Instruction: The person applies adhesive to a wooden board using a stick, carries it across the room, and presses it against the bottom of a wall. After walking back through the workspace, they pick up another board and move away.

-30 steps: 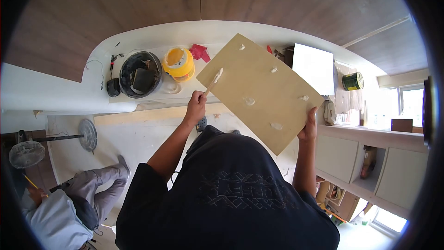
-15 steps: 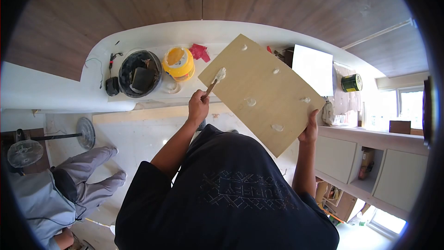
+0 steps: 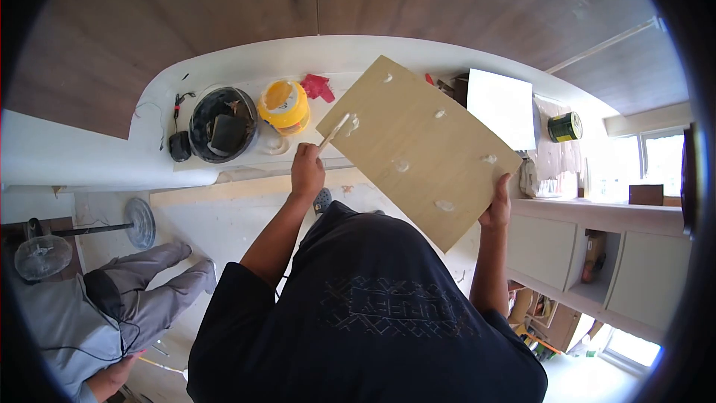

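Observation:
A tan wooden panel [image 3: 418, 138] is tilted in front of me, its lower right edge gripped by my right hand [image 3: 497, 205]. Several whitish dabs of paste are spread over its face. Closed around a thin wooden stick [image 3: 333, 133], my left hand [image 3: 307, 172] is beside the panel's left corner. The stick's pale, coated end overlaps the panel next to one smeared dab [image 3: 353, 125]. Behind the left hand stands a yellow tub [image 3: 286, 110] with a tan top.
On the counter are a black bucket [image 3: 200, 134] with things inside, a red scrap [image 3: 318, 87], a white sheet [image 3: 501, 108] and a dark green can [image 3: 564, 127]. Another person [image 3: 82, 321] is at the lower left, near a round metal base [image 3: 140, 224]. Cabinets [image 3: 541, 242] line the right.
My left hand and the stick have shifted slightly left and up, and the thick blob on the stick's end is now mostly on the panel. The other person's legs have moved a little.

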Motion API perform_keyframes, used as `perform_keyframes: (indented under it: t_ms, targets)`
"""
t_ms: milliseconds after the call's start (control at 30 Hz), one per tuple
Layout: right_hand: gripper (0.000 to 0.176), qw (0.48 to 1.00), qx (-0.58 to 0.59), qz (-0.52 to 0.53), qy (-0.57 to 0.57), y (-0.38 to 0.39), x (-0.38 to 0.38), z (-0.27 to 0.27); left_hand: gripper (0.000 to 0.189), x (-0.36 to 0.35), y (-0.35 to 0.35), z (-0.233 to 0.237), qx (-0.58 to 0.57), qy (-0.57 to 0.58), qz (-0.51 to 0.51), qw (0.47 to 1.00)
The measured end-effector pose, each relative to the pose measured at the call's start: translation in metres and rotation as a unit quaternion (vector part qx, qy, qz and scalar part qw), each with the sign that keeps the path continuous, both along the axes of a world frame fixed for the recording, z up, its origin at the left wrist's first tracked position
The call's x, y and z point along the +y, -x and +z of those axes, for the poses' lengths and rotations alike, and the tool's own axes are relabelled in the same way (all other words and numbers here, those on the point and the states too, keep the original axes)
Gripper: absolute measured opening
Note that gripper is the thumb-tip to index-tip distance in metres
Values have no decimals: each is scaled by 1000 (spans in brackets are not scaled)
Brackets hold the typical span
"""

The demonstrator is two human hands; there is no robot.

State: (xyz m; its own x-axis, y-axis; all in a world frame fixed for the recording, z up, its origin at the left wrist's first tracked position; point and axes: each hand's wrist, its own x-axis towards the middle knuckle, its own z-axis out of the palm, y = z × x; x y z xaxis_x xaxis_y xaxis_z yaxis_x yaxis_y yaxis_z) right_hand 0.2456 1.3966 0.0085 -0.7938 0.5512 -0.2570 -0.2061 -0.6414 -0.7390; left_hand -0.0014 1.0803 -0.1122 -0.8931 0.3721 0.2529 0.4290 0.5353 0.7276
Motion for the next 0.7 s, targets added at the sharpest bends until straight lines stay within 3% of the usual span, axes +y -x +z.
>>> perform_keyframes:
  t_ms: [133,167,267,367,467,700]
  targets:
    - [61,1000,16,0,12,-1,-1,-2,17,-9,9,5,8,-25,17,1000]
    - [59,999,30,4,21,-3,-2,-2,18,-9,7,7,-25,-16,8,1000]
    - [60,1000,30,1,7,-3,-4,-1,21,10,-5,29,-252,-185,-23,950]
    - [58,999,33,5,-5,0,-6,-1,23,36,-17,46,-355,-248,-49,900]
    - [58,999,26,-24,-13,-1,-9,2,20,52,-26,65,-373,-264,-92,885]
    - [57,999,-15,-34,-25,-4,-6,-4,28,45,-30,56,-430,-147,-129,881]
